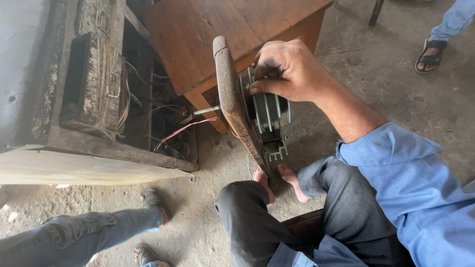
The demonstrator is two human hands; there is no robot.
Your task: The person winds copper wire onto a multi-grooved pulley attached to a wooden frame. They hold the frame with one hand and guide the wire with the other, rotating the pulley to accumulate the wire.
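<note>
My right hand (289,69) grips the top of a grey finned metal motor housing (269,121) that is fixed to an upright wooden board (232,96). The board stands on edge on the concrete floor, between my bare feet (277,180). A metal shaft (207,110) sticks out of the board's left face, and thin red wires (180,131) trail from it toward the left. My left hand is out of view.
A brown wooden table (222,34) stands behind the board. At left is a dirty wooden frame (106,94) holding wires. Another person's jeans-clad legs in sandals (99,230) reach in at lower left. A third person's sandalled foot (431,54) is at top right.
</note>
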